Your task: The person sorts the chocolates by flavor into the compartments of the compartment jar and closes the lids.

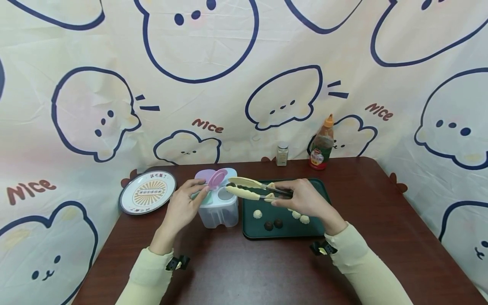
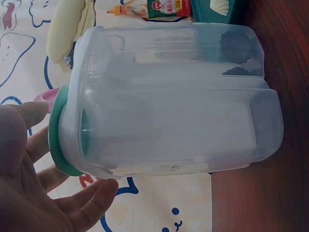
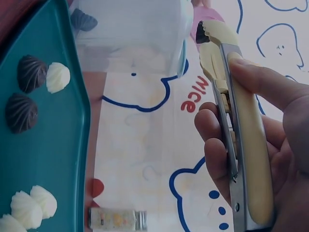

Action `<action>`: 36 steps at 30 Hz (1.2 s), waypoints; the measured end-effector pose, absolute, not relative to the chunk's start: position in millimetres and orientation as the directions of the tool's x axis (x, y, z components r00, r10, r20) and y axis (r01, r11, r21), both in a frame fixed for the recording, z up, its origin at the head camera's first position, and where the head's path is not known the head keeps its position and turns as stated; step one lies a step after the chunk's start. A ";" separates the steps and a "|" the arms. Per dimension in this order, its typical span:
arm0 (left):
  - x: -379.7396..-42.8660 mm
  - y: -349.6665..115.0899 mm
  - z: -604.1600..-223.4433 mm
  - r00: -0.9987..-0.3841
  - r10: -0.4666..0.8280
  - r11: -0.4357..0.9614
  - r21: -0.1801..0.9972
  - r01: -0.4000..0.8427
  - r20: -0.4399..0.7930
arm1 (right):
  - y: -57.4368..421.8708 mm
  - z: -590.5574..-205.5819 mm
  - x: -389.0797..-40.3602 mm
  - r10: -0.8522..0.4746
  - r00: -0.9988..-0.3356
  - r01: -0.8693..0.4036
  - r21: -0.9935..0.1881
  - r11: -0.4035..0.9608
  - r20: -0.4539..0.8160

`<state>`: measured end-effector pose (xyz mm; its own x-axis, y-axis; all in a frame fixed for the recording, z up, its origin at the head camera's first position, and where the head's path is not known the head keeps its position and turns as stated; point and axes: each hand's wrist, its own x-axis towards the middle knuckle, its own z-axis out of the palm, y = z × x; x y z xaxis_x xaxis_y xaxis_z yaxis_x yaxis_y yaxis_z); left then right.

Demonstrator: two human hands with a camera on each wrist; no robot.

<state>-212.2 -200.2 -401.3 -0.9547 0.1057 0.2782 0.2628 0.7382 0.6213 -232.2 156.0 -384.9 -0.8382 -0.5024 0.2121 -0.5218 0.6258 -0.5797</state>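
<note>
My left hand (image 1: 186, 204) pinches a raised pink lid (image 1: 217, 179) on top of a clear plastic box (image 1: 219, 215) with several pastel lids. A round opening (image 1: 224, 193) shows in its white top beside the lid. In the left wrist view a green lid (image 2: 60, 130) sits at the fingers. My right hand (image 1: 304, 197) grips cream-coloured tongs (image 1: 244, 193) by the handle, fingers curled round it. Between the tong tips is a dark ridged piece (image 3: 202, 33), held close over the box top. Another dark piece (image 3: 83, 20) shows through the box wall near its bottom.
On the dark green tray (image 1: 248, 231) right of the box lie dark swirled pieces (image 1: 268, 225) and white ones (image 1: 257, 214). A patterned plate (image 1: 148, 192) is at the left. At the back stand a small jar (image 1: 282, 154) and a sauce bottle (image 1: 322, 146).
</note>
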 end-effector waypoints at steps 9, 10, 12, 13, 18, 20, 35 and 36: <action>-212.5 -199.9 -402.5 -0.957 0.098 0.741 0.622 0.253 0.272 | 146.9 -385.3 -233.5 -0.515 -0.839 -0.509 -0.584 0.632 0.173; -212.3 -199.9 -402.5 -0.957 0.099 0.740 0.623 0.254 0.273 | 146.7 -385.4 -233.7 -0.515 -0.840 -0.506 -0.586 0.633 0.169; -212.1 -200.1 -402.5 -0.956 0.100 0.739 0.622 0.257 0.276 | 146.4 -385.3 -234.0 -0.516 -0.841 -0.502 -0.587 0.635 0.162; -212.0 -200.2 -402.5 -0.955 0.101 0.739 0.622 0.259 0.279 | 146.1 -385.0 -234.1 -0.515 -0.842 -0.500 -0.588 0.636 0.160; -211.6 -200.6 -402.1 -0.951 0.106 0.739 0.617 0.270 0.290 | 146.3 -383.1 -233.7 -0.512 -0.845 -0.494 -0.586 0.642 0.151; -211.5 -200.6 -401.9 -0.951 0.107 0.740 0.616 0.272 0.291 | 147.6 -382.7 -233.5 -0.510 -0.847 -0.492 -0.586 0.644 0.151; -211.8 -201.0 -401.8 -0.946 0.111 0.735 0.616 0.285 0.306 | 184.3 -388.9 -236.2 -0.491 -0.855 -0.493 -0.558 0.667 0.169; -211.7 -201.0 -401.8 -0.946 0.111 0.734 0.617 0.284 0.305 | 187.4 -389.4 -236.1 -0.490 -0.855 -0.494 -0.554 0.670 0.169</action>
<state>-211.7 -201.0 -401.8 -0.9460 0.1108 0.3046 0.2844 0.7342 0.6165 -236.1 187.4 -389.4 -0.8551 -0.4901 0.1690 -0.4937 0.6701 -0.5543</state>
